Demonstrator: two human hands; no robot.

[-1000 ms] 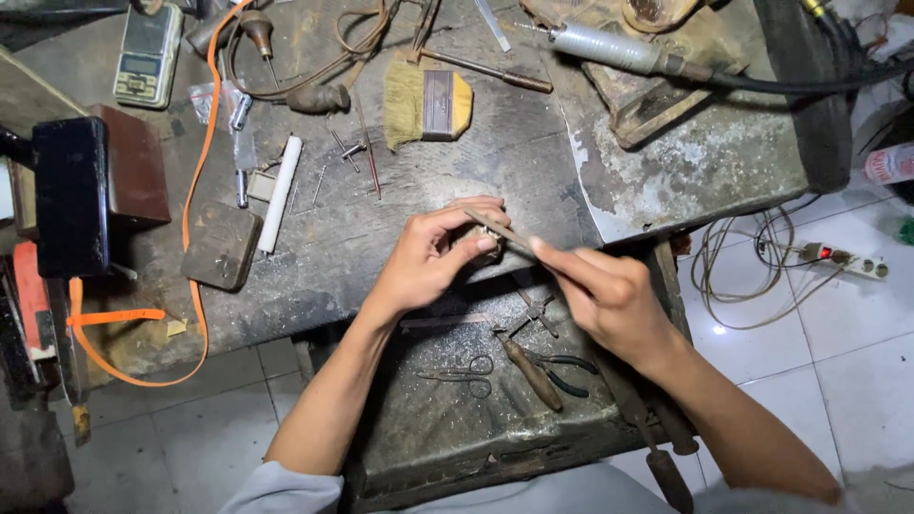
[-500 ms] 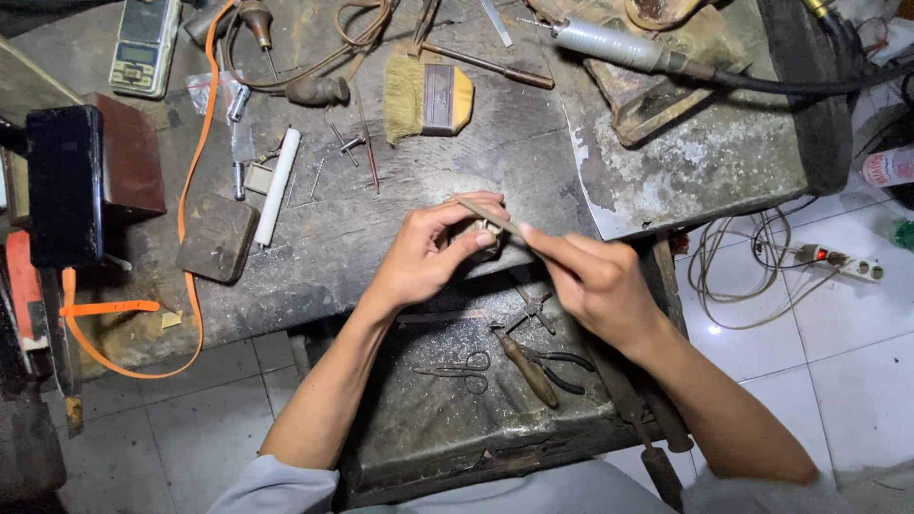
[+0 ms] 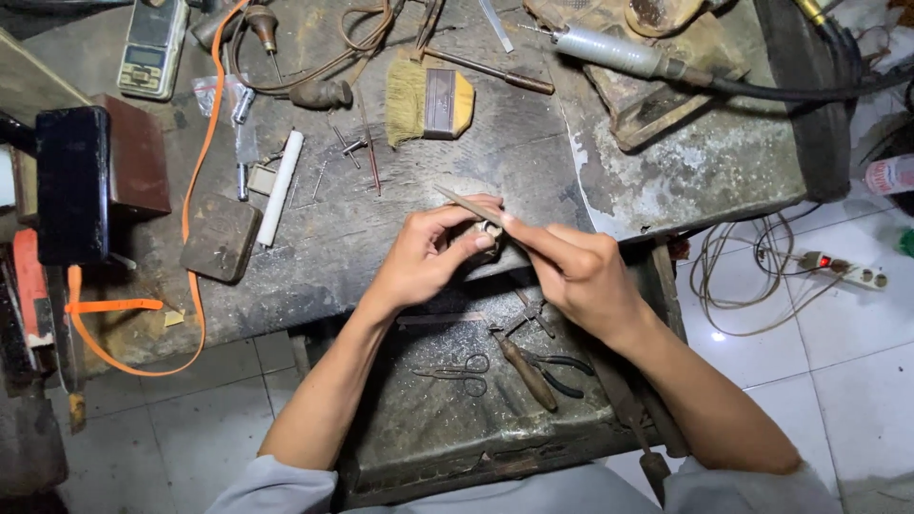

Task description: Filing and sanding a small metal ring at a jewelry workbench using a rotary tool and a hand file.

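My left hand (image 3: 426,259) pinches a small metal ring-like piece (image 3: 489,231) against the front edge of the worn workbench (image 3: 419,181). My right hand (image 3: 583,271) grips a thin metal file (image 3: 466,205), whose tip points up-left across the small piece. Both hands meet at the bench edge, above an open drawer (image 3: 428,419). The piece is mostly hidden by my fingers.
In the drawer lie scissors (image 3: 455,368), pliers (image 3: 557,366) and a wooden-handled tool (image 3: 526,368). On the bench: a yellow brush (image 3: 428,103), a white stick (image 3: 281,186), a square metal block (image 3: 220,238), a small scale (image 3: 152,48), an orange cord (image 3: 195,228), a rotary handpiece (image 3: 614,52). A power strip (image 3: 843,269) lies on the tiled floor at right.
The file has slid forward, up-left, across the small piece in a stroke. My left hand keeps its hold at the bench edge. The view has shifted slightly.
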